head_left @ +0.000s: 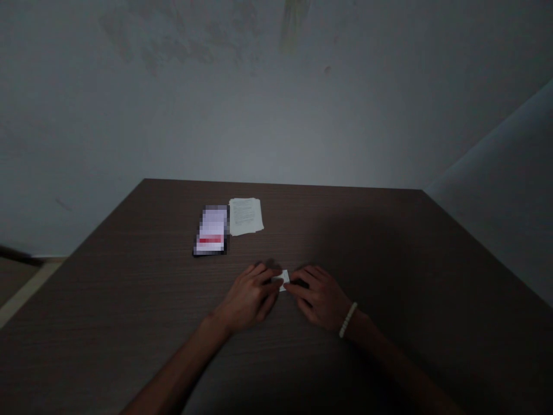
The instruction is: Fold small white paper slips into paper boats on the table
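A small white paper piece (284,281) is lying at the near middle of the table (108,276), between the two hands and partly hidden under their fingertips. It is showing faint marks, too small to be read, and whether it is folded I cannot tell. Judging by its look, it is weighing next to nothing, bending easily, creasing where it is pressed and perhaps sliding on the smooth surface; its edges and corners are offering the best hold, with a light pinch rather than a hard squeeze. The left hand (253,295) is curling its fingers narrowly over the left part, and the right hand (320,297) is bringing its bent fingertips to the right edge; whether either is pinching or only pressing, I cannot tell. A pale beaded bracelet (348,320) is circling the right wrist. Beyond the left hand, a phone (211,230) with a blurred, lit screen is lying just beside a loose stack of printed sheets (246,216). A scuffed wall (276,115) is standing behind the far edge.
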Demonstrator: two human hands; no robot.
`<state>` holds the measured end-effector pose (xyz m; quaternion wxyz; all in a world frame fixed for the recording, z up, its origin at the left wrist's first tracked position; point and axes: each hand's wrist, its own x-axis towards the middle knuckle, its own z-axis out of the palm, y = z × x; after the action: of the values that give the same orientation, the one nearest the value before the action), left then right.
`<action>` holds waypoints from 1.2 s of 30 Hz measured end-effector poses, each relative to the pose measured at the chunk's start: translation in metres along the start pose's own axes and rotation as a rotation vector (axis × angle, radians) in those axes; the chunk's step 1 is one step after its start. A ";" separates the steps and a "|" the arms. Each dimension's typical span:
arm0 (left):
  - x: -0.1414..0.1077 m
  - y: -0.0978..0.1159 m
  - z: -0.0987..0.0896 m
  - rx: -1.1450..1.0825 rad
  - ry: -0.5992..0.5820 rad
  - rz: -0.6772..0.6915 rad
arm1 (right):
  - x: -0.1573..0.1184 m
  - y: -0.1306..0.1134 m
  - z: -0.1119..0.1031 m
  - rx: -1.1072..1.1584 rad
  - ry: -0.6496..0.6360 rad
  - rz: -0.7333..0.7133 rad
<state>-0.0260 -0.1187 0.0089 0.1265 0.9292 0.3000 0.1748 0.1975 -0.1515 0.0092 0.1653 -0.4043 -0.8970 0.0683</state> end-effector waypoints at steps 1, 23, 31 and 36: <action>0.000 0.000 0.000 -0.002 0.003 -0.004 | 0.000 -0.001 0.000 -0.002 -0.001 0.006; -0.002 -0.001 0.002 0.011 -0.012 -0.006 | -0.009 -0.004 0.007 0.040 0.069 0.121; -0.003 0.002 -0.003 0.024 0.007 0.029 | -0.005 -0.007 0.002 -0.047 0.062 0.193; -0.002 0.000 0.000 0.016 -0.017 0.034 | 0.001 -0.004 0.004 -0.006 0.098 0.256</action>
<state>-0.0276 -0.1205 0.0085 0.1184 0.9367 0.2844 0.1665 0.1926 -0.1533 0.0073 0.1976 -0.5187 -0.8292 0.0662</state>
